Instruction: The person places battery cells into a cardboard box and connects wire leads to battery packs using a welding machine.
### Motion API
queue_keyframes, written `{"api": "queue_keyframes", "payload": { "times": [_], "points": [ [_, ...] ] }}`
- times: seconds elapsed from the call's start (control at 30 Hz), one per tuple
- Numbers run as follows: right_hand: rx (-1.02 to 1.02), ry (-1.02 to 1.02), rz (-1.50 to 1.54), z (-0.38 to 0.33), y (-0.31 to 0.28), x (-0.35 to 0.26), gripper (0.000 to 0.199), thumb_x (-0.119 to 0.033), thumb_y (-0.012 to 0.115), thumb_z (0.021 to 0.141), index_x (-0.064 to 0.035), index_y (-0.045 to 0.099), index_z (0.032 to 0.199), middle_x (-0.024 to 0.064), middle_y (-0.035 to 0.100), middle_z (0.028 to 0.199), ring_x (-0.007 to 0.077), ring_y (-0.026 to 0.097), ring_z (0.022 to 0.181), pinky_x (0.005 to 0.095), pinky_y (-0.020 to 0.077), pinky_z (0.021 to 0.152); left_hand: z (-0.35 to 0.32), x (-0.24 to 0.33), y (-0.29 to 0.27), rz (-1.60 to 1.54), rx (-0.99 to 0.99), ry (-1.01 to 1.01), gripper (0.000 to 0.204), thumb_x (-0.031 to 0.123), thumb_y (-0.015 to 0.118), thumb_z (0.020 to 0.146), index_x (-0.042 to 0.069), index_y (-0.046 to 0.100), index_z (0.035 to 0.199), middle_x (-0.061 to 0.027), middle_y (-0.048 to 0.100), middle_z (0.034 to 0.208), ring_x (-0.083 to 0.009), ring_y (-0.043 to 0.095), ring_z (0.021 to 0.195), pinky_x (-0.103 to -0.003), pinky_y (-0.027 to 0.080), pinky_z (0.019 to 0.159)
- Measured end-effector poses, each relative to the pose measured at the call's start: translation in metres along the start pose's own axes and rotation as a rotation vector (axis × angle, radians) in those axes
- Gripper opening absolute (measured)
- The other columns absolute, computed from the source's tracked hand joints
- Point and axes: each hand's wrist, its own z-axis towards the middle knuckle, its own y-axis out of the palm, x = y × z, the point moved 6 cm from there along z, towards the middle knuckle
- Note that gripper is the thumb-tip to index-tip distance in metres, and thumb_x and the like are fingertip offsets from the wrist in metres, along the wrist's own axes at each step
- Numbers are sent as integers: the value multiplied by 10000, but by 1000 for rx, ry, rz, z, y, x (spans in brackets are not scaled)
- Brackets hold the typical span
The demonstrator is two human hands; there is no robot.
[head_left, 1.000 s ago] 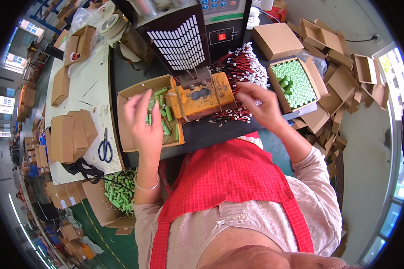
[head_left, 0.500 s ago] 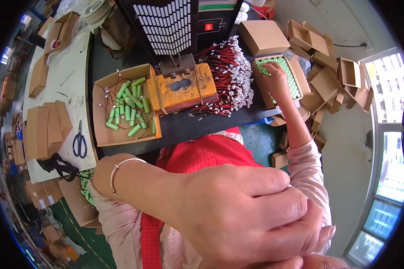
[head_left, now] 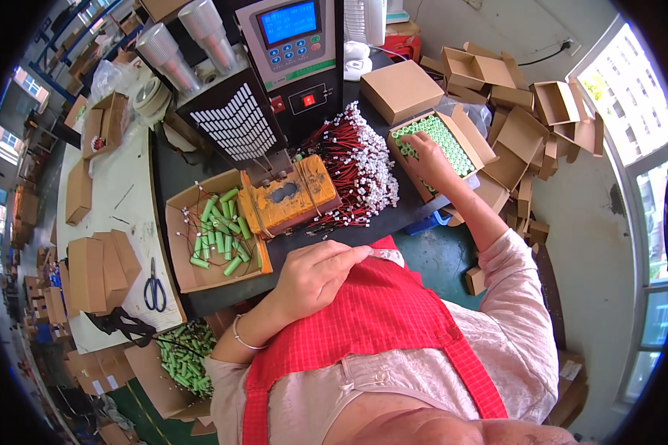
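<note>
Right hand reaching with curled fingers into the carton of upright green cells, touching their tops; grip impossible to tell. Left hand loosely curled, empty, at the dark bench edge beside the orange jig; cluttered workshop, scissors far left

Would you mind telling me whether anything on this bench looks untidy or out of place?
Yes: green cells lie loose at all angles in the left box, unlike the upright rows in the right box. Empty cartons are heaped haphazardly at right.

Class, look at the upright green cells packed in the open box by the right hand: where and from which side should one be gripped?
Probably by its exposed top end, from above. The cells stand packed upright, so their sides are blocked; the right hand already reaches them from above.
</note>
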Motion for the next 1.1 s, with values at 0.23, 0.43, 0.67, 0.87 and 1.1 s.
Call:
{"api": "queue_keyframes", "payload": {
  "times": [0.23,0.43,0.67,0.87,1.1],
  "points": [
    [12,-43,45,-6,0,1,259,-26,590,710,-23,571,968,163,538,950,355,574,860,396,477,755,-36,-48,27,-113,-102,-394,230,12,541,830,16,589,1055,-128,601,804,-243,608,695,-296,484,621],
    [71,-22,98,-6,-7,6,224,-50,620,709,-20,605,930,155,548,929,339,581,839,388,480,745,-32,-62,41,-192,-155,-511,210,48,506,861,8,604,1043,-106,611,790,-179,606,678,-277,486,634],
    [-25,-47,154,8,-34,-2,204,-78,668,691,-29,631,885,151,578,882,310,597,807,371,485,721,55,-86,67,-116,-160,-371,315,89,586,798,-2,565,1099,-137,615,929,-227,605,813,-313,475,737],
    [-154,-158,264,-2,-70,-44,241,-75,663,675,-25,635,909,142,586,872,281,597,773,349,478,690,121,-126,117,-51,-148,-218,903,181,780,632,-8,260,1345,-169,371,1312,-252,405,1205,-304,350,990],
    [-401,-134,354,-36,-79,-75,224,-80,683,723,-27,640,937,109,590,959,217,589,899,317,485,739,57,-108,178,-1334,-165,-845,436,51,714,711,109,541,1108,-13,580,976,-116,567,885,-258,474,781]
  ]
}}
